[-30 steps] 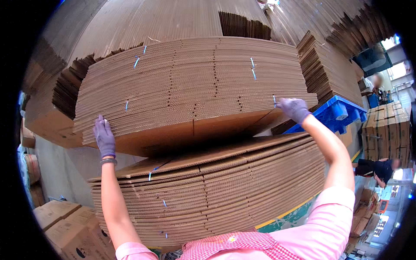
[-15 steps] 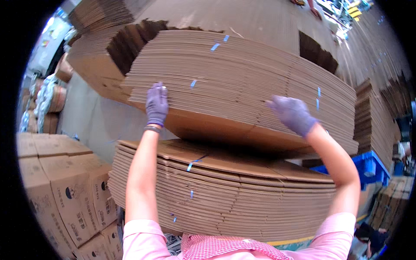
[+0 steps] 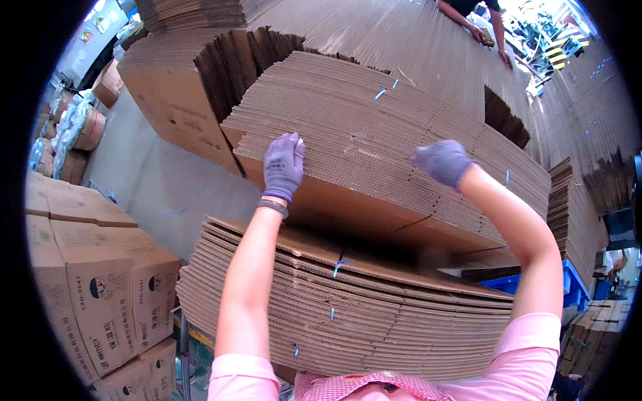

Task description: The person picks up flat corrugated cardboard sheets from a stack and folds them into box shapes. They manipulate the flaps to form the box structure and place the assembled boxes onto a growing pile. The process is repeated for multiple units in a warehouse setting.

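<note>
Cardboard bundle (image 3: pixel 374 147), a thick pack of flattened corrugated sheets, is raised at a tilt above the lower stack of flat cardboard (image 3: pixel 348 314), its underside clear of that stack at the near edge. Nearest the viewer, both forearms rise from pink sleeves (image 3: pixel 528 347). The left hand (image 3: pixel 283 166), in a purple glove with a band at the wrist, lies flat against the bundle's near edge face, fingers (image 3: pixel 289 144) spread upward and pressing on the sheet ends. The right hand (image 3: pixel 443 162), also gloved in purple, is curled over the same edge face further along; whether its fingers hook under a sheet I cannot tell. Blue strapping ends (image 3: pixel 340 266) show on the lower stack. To the left stand printed cartons (image 3: pixel 100 281) beside a bare floor (image 3: pixel 160 180). A blue pallet (image 3: pixel 568 281) sits at right. Beyond, more flat-packed piles (image 3: pixel 180 100) rise, and another person's hands (image 3: pixel 485 30) rest on the far pile.
</note>
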Demonstrator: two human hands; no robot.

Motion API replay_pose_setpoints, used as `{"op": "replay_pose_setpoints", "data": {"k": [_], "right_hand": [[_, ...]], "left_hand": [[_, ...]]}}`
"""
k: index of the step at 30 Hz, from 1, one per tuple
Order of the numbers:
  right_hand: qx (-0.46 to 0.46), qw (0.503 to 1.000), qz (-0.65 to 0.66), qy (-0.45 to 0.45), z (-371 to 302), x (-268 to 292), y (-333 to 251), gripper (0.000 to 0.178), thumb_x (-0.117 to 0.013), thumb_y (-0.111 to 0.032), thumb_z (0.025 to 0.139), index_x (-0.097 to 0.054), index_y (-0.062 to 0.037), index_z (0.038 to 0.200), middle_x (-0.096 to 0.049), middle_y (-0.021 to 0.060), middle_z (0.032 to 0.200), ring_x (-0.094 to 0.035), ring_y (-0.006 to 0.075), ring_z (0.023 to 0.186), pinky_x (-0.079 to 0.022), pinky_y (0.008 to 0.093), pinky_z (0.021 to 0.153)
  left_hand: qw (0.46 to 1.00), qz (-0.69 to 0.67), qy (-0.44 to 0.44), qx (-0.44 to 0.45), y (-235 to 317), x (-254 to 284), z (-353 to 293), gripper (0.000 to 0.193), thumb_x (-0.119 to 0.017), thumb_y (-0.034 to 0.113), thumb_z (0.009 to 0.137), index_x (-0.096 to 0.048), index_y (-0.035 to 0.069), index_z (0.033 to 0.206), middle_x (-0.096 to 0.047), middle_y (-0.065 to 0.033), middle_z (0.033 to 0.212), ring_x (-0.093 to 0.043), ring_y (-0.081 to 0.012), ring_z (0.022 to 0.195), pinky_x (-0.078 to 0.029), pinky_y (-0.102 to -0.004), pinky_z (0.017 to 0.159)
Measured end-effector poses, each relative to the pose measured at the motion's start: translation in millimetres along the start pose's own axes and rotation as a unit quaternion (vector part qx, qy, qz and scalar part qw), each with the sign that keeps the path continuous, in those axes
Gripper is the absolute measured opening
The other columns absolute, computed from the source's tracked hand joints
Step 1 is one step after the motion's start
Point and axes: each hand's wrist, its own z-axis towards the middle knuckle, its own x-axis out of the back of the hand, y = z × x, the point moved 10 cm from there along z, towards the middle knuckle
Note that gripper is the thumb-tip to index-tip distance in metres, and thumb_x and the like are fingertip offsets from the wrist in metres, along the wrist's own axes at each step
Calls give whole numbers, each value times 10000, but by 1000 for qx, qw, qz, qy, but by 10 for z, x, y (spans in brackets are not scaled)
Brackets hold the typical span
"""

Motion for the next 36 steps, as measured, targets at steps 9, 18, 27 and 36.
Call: {"op": "replay_pose_setpoints", "data": {"k": [9, 18, 27, 36], "right_hand": [[-332, 920, 148, 148, -2600, -111, 2289, 428, -419, -456, 1012, -621, -79, 1025, -667, 242, 965, -623, 445, 947, -484, 539, 809], [-362, 902, 173, 158, -3798, -1230, 2976, 401, -454, -449, 1003, -616, -83, 998, -671, 235, 933, -639, 436, 919, -501, 541, 781], [-91, 988, 30, 118, -2302, -1959, 2376, 278, -438, -317, 1008, -612, -107, 1063, -721, 167, 897, -714, 339, 826, -556, 491, 666], [-144, 981, -67, -111, -2393, -2667, 2745, 254, -441, -179, 972, -627, -123, 1134, -735, 152, 897, -734, 288, 867, -568, 436, 687]], "left_hand": [[986, 86, -56, -134, 873, -662, 146, 422, -409, 306, 1031, -507, 18, 1324, -556, -179, 1343, -478, -337, 1298, -303, -509, 1123], [987, 31, -44, -154, 1031, -247, -477, 340, -448, 239, 1025, -570, 34, 1267, -598, -213, 1266, -529, -369, 1232, -370, -472, 1087], [991, 30, 20, -131, 2023, -177, -353, 333, -465, 273, 1028, -619, 13, 1168, -662, -207, 1139, -611, -374, 1091, -465, -457, 970], [987, -9, -76, -139, 2411, -1856, 94, 354, -496, 273, 996, -575, 31, 1242, -556, -195, 1333, -447, -392, 1302, -321, -480, 1110]]}}
